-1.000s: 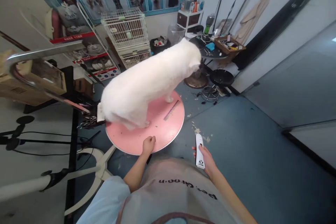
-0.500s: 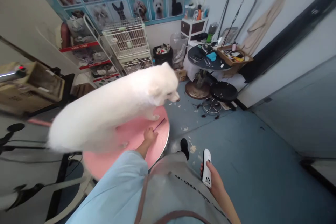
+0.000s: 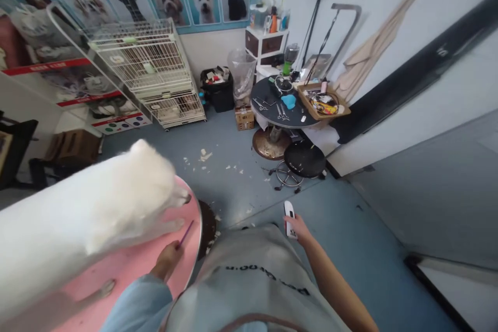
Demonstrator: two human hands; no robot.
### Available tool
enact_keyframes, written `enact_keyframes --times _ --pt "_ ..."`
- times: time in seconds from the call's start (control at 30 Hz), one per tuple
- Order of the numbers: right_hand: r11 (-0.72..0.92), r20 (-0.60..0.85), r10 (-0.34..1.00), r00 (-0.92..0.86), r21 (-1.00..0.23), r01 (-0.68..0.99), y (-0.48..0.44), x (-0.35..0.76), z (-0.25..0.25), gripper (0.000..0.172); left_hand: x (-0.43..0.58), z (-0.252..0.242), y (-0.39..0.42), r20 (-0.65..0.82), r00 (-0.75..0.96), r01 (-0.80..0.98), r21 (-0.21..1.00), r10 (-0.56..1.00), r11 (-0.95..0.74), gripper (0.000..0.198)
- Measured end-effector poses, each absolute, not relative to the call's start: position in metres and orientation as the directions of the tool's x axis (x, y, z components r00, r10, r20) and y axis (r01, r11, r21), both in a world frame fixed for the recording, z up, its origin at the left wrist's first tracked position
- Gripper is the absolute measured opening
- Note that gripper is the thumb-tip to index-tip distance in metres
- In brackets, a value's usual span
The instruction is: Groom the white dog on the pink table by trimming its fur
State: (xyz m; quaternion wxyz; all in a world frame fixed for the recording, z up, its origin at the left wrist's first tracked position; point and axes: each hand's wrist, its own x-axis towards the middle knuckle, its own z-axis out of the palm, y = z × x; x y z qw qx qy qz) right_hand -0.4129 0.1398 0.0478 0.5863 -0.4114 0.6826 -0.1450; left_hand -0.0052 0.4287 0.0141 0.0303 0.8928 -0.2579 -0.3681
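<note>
A white dog (image 3: pixel 89 207) stands on the round pink grooming table (image 3: pixel 143 264), its head toward the table's right edge. My left hand (image 3: pixel 168 259) rests closed on the tabletop by the edge, touching the end of a thin purple comb (image 3: pixel 185 233) just under the dog's muzzle. Lower right of the table, my right hand (image 3: pixel 298 228) is wrapped round a white hair clipper (image 3: pixel 290 218), held upright over the blue floor. A grey apron covers my front.
White fur clumps (image 3: pixel 206 158) lie scattered on the blue floor. Beyond stand a black stool (image 3: pixel 303 161), a small round dark table (image 3: pixel 280 106) with scissors and a tray, a wire cage (image 3: pixel 148 70), a black bin (image 3: pixel 218 88) and a shelf unit.
My view has swung right, so the dog and pink table now sit lower left. The dog's head has turned toward the table edge. My left hand slid along the tabletop to the comb.
</note>
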Motion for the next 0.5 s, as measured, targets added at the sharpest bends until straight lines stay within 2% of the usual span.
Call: enact_keyframes --times 0.13,0.23,0.3,0.37,0.5 --pt "0.503 -0.607 -0.795 -0.002 -0.656 -0.563 -0.025 -0.394 0.026 0.021 -0.028 0.001 0.419 -0.61 0.666 -0.352 0.25 -0.429 -0.902 0.016" --pt "0.359 -0.505 -0.863 -0.008 -0.602 -0.713 -0.174 -0.373 0.023 0.036 -0.064 0.0 0.399 -0.55 0.793 -0.238 0.115 -0.261 -0.964 0.019" --pt "0.275 -0.449 -0.894 0.0 -0.547 -0.79 -0.266 -0.355 0.027 0.053 -0.093 0.006 0.384 -0.526 0.841 -0.151 -0.008 -0.124 -0.989 0.014" --pt "0.204 -0.402 -0.916 0.012 -0.49 -0.848 -0.342 -0.335 0.03 0.062 -0.121 0.015 0.37 -0.514 0.858 -0.06 -0.108 0.004 -0.992 0.01" --pt "0.1 -0.339 -0.94 0.044 -0.395 -0.913 -0.442 -0.306 0.029 0.053 -0.167 0.038 0.356 -0.499 0.839 0.144 -0.179 0.216 -0.973 0.01"
